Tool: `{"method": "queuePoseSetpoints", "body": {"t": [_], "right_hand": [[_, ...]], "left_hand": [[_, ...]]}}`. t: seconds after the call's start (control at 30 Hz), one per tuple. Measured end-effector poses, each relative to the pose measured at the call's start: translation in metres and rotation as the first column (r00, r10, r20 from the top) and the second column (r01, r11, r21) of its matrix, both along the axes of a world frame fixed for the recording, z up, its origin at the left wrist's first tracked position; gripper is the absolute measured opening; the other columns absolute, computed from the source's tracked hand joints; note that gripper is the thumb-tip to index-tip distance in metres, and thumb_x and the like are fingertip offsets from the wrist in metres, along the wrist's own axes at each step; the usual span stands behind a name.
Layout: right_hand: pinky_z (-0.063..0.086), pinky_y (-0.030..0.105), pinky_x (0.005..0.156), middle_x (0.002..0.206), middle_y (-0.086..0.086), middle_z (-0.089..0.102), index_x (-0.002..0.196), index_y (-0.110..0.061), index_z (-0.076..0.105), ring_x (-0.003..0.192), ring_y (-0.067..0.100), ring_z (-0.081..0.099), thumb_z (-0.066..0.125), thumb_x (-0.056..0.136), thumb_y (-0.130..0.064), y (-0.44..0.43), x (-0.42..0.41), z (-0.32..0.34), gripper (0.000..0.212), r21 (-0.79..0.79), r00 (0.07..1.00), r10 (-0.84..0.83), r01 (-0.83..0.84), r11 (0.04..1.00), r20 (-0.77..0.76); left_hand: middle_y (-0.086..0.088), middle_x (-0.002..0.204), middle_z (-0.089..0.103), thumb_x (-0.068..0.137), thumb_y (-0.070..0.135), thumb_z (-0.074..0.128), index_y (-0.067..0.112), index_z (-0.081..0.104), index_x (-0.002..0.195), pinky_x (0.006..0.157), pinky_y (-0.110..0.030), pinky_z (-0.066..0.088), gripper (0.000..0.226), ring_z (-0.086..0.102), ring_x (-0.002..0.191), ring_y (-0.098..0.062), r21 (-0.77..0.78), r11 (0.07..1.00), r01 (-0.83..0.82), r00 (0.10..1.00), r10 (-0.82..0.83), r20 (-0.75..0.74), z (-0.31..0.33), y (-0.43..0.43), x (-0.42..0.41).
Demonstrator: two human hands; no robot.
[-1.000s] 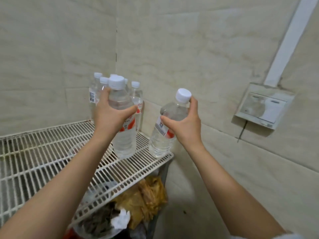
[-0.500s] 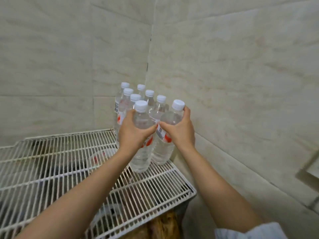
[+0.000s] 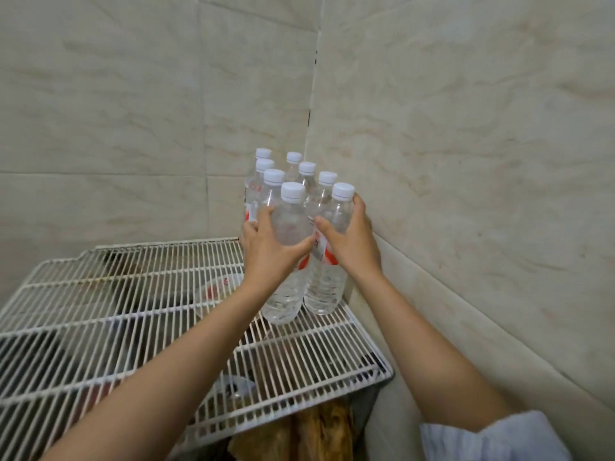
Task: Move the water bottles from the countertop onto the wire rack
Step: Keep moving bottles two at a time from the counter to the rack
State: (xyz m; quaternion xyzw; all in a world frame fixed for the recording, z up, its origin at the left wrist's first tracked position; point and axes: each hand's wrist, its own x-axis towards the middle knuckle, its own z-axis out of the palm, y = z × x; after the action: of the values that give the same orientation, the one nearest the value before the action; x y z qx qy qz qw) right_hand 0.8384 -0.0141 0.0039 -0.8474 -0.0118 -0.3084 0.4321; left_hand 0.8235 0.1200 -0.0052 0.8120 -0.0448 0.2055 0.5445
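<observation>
Just beyond your hands, six capped bottles (image 3: 293,176) crowd the tiled corner (image 3: 312,104). Your left hand (image 3: 266,251) grips one upright bottle (image 3: 288,261), your right hand (image 3: 352,247) another (image 3: 329,277), caps up, bases on the wire rack (image 3: 133,314).

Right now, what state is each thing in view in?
Left hand: gripping the front-left bottle, upright on the wire rack.
Right hand: gripping the front-right bottle, upright on the rack.
Six back bottles: capped, upright, clustered in the corner.
</observation>
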Motion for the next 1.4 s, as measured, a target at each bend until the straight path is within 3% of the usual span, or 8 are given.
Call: {"method": "queuePoseSetpoints", "body": {"t": [0.23, 0.37, 0.5, 0.6, 0.83, 1.07, 1.23, 1.4], "right_hand": [[0.03, 0.04, 0.104, 0.146, 0.011, 0.032, 0.142, -0.024, 0.016, 0.133, 0.025, 0.031, 0.04, 0.08, -0.065, -0.004, -0.021, -0.003, 0.079, -0.006, 0.996, -0.013, 0.014, 1.0, 0.083], [0.024, 0.039, 0.107, 0.136, 0.018, 0.045, 0.136, -0.006, 0.034, 0.128, 0.032, 0.036, 0.036, 0.083, -0.053, 0.018, -0.049, -0.002, 0.071, 0.025, 0.956, -0.108, 0.105, 0.994, 0.274], [0.013, 0.036, 0.111, 0.136, 0.021, 0.043, 0.129, -0.003, 0.043, 0.133, 0.035, 0.031, 0.032, 0.082, -0.048, 0.051, -0.068, -0.013, 0.067, -0.073, 0.951, 0.019, 0.004, 0.997, 0.309], [0.017, 0.042, 0.108, 0.136, 0.025, 0.042, 0.128, -0.002, 0.046, 0.131, 0.039, 0.032, 0.037, 0.083, -0.044, 0.084, -0.079, -0.025, 0.062, -0.177, 0.932, 0.167, -0.114, 0.978, 0.322], [0.035, 0.054, 0.099, 0.126, 0.028, 0.053, 0.119, -0.005, 0.058, 0.121, 0.044, 0.046, 0.053, 0.081, -0.042, 0.181, -0.119, -0.052, 0.053, -0.464, 0.808, 0.52, -0.361, 0.809, 0.278], [0.042, 0.053, 0.093, 0.121, 0.026, 0.058, 0.113, -0.011, 0.063, 0.118, 0.043, 0.05, 0.054, 0.077, -0.045, 0.289, -0.216, -0.062, 0.05, -0.559, 0.584, 0.768, -0.556, 0.615, 0.263], [0.044, 0.055, 0.09, 0.123, 0.027, 0.056, 0.117, -0.011, 0.06, 0.12, 0.044, 0.048, 0.072, 0.072, -0.038, 0.346, -0.288, -0.088, 0.054, -0.649, 0.489, 0.862, -0.615, 0.449, 0.133], [0.048, 0.054, 0.085, 0.117, 0.027, 0.06, 0.111, -0.012, 0.064, 0.115, 0.044, 0.053, 0.078, 0.065, -0.037, 0.4, -0.381, -0.119, 0.055, -0.691, 0.433, 0.901, -0.644, 0.327, 0.023]], "left_hand": [[-0.013, 0.135, 0.032, 0.066, 0.036, 0.076, 0.027, 0.029, 0.135, 0.102, -0.041, 0.035, 0.084, 0.037, 0.125, -0.03, 0.045, 0.999, 0.0, 0.999, 0.003, -0.048, 0.009, 0.009, -0.008], [-0.013, 0.138, 0.031, 0.069, 0.037, 0.073, 0.023, 0.031, 0.135, 0.105, -0.042, 0.033, 0.08, 0.036, 0.126, -0.028, 0.047, 0.997, -0.056, 0.997, 0.058, -0.042, 0.001, 0.027, -0.023], [-0.014, 0.14, 0.029, 0.076, 0.038, 0.068, 0.02, 0.032, 0.133, 0.106, -0.043, 0.032, 0.07, 0.035, 0.128, -0.029, 0.064, 0.985, -0.158, 0.984, 0.162, -0.072, -0.015, 0.059, -0.045], [-0.016, 0.141, 0.031, 0.076, 0.034, 0.068, 0.019, 0.033, 0.134, 0.106, -0.044, 0.03, 0.069, 0.032, 0.13, -0.031, 0.118, 0.95, -0.29, 0.946, 0.303, -0.113, -0.031, 0.099, -0.069], [-0.018, 0.136, 0.038, 0.074, 0.034, 0.069, 0.018, 0.037, 0.133, 0.102, -0.045, 0.032, 0.069, 0.034, 0.127, -0.034, 0.177, 0.768, -0.615, 0.733, 0.64, -0.23, -0.067, 0.212, -0.179], [-0.014, 0.141, 0.038, 0.077, 0.034, 0.066, 0.02, 0.033, 0.137, 0.103, -0.046, 0.031, 0.07, 0.031, 0.13, -0.034, 0.289, 0.471, -0.833, 0.433, 0.882, -0.188, -0.069, 0.294, -0.333], [-0.013, 0.145, 0.035, 0.079, 0.036, 0.063, 0.019, 0.027, 0.141, 0.105, -0.047, 0.03, 0.073, 0.027, 0.133, -0.035, 0.414, 0.274, -0.868, 0.197, 0.956, -0.219, -0.089, 0.341, -0.457], [-0.01, 0.15, 0.028, 0.082, 0.04, 0.059, 0.022, 0.025, 0.141, 0.104, -0.047, 0.028, 0.071, 0.021, 0.136, -0.031, 0.513, 0.144, -0.847, 0.046, 0.979, -0.198, -0.115, 0.375, -0.584]]}}
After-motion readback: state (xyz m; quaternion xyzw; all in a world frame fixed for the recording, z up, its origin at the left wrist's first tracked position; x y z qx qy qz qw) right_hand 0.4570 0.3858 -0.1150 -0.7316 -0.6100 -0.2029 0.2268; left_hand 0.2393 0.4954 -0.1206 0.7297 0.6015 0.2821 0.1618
